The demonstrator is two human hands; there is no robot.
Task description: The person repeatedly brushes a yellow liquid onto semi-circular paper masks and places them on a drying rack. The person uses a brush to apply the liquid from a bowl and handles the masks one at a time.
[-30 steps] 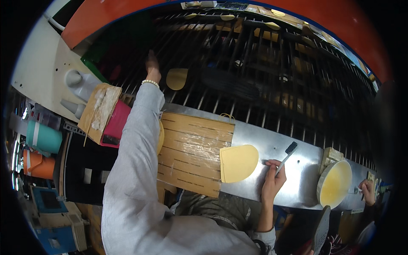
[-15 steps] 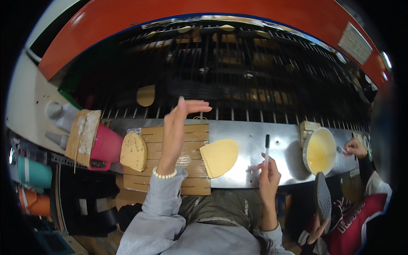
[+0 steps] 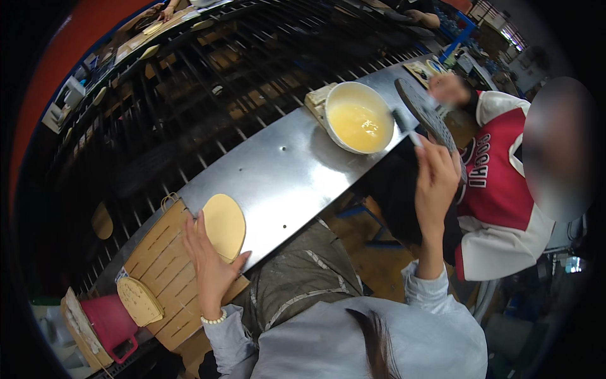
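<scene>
My left hand (image 3: 211, 268) lies with thumb and fingers spread around the near left end of a stack of tan, rounded foam pieces (image 3: 225, 224). The stack straddles the slatted cardboard (image 3: 165, 262) and the metal bench (image 3: 284, 174). In my right hand (image 3: 437, 180) is a small brush (image 3: 409, 131) with a white handle and dark bristles. Its bristles are close to the right rim of a white bowl (image 3: 352, 92) of pale yellow liquid; whether they touch is unclear.
Behind the bench runs a rack of dark bars (image 3: 208, 126). At lower left are a speckled tan stack (image 3: 139, 302) and a pink container (image 3: 110, 323). On the right, a co-worker in a red and white jacket (image 3: 505, 170) holds a grey perforated sole (image 3: 424, 112) beside the bowl.
The view has swung right. My left hand has come down from the air onto the tan stack. My right hand has carried the brush over to the bowl. The co-worker's sole is higher.
</scene>
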